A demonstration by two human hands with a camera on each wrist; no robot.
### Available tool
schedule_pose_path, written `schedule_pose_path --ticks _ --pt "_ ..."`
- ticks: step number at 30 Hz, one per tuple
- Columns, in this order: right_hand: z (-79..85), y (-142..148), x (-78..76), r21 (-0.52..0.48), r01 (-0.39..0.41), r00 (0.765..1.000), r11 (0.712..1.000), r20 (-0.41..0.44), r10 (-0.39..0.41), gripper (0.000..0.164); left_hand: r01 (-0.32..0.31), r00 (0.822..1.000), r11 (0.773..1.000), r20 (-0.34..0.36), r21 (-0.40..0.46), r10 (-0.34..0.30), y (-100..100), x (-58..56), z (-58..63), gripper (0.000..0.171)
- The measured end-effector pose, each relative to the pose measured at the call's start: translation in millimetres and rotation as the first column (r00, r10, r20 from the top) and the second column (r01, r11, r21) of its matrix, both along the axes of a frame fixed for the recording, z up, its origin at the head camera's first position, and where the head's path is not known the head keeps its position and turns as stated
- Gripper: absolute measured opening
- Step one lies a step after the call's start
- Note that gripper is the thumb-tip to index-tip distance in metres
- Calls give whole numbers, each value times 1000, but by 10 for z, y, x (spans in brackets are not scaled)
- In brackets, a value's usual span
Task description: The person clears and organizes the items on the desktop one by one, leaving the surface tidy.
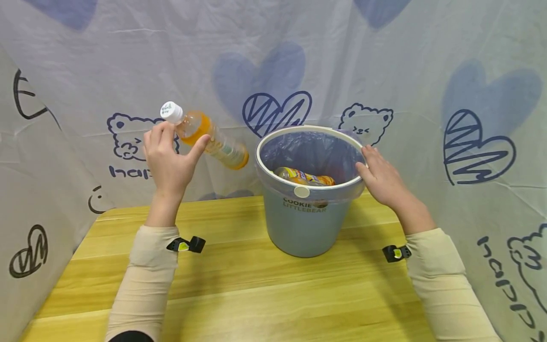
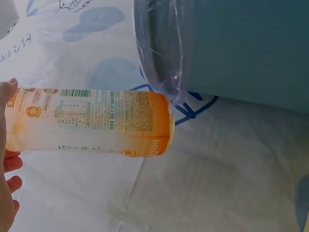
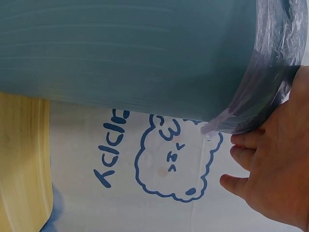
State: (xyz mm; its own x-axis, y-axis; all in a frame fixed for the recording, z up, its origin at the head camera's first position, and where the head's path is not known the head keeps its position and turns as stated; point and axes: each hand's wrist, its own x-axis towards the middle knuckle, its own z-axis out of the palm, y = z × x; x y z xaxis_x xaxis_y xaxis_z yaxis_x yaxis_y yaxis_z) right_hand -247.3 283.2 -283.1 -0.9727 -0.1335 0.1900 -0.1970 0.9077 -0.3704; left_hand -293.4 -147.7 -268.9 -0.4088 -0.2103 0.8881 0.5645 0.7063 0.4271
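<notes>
My left hand (image 1: 171,159) pinches a clear plastic drink bottle (image 1: 215,142) near its neck, between thumb and fingers. Held in the air left of the bin, the bottle tilts with its white cap up and its base toward the bin. In the left wrist view, its orange-and-white label (image 2: 91,111) carries a barcode. My right hand (image 1: 382,183) grips the right rim of the grey-blue trash bin (image 1: 305,228), its fingers (image 3: 246,140) pointing down against the outside. Inside the bin lie bottles (image 1: 305,176) with orange and yellow labels, partly hidden by its front wall.
A translucent purple liner (image 1: 295,147) lines the bin and folds over its rim. The bin stands toward the back of a wooden table (image 1: 231,285). Close behind and at both sides hangs a white cloth (image 1: 171,57) with hearts and bears.
</notes>
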Motion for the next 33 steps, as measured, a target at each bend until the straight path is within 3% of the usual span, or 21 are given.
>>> schedule_pose_path --ticks 15,33 --pt "-3 8 12 3 -4 1000 1000 -3 4 67 22 998 998 -64 51 -19 163 -1 183 93" --pt "-10 19 2 -11 -9 1000 1000 4 9 68 150 985 983 -104 106 -139 455 31 189 88"
